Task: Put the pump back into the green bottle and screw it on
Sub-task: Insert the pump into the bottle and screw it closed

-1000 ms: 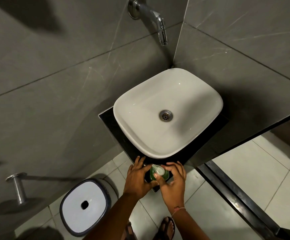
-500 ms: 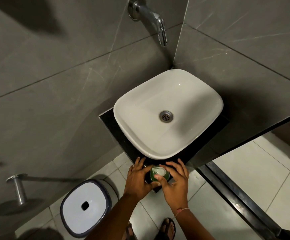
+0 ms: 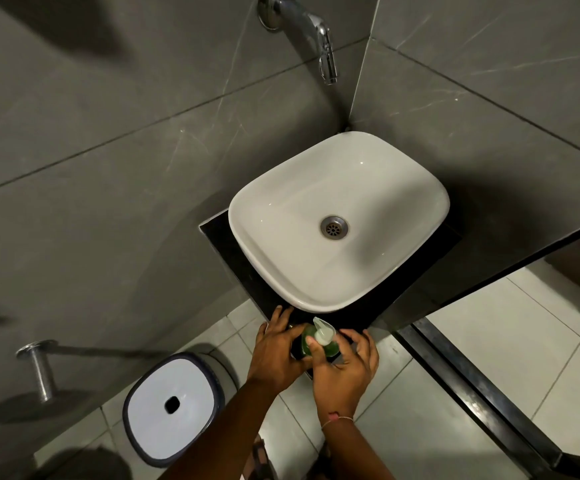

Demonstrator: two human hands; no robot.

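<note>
Down at the front corner of the black counter (image 3: 416,282), just below the rim of the white basin (image 3: 271,271), the green bottle (image 3: 330,349) stands between both hands. Its white pump (image 3: 323,332) sits on top with the nozzle pointing up toward the basin — whether the collar is seated on the threads cannot be told from above. The left hand (image 3: 276,353) wraps the bottle's left side, fingers spread onto the counter edge. The right hand (image 3: 342,370) is closed on the pump, its thumb pressed against the pump head and its fingers curled round the far side. A thin bracelet (image 3: 337,420) circles the right wrist. On the tiled floor to the left stands a white-lidded bin (image 3: 172,403); a chrome tap (image 3: 319,39) juts from the grey wall above the basin.
</note>
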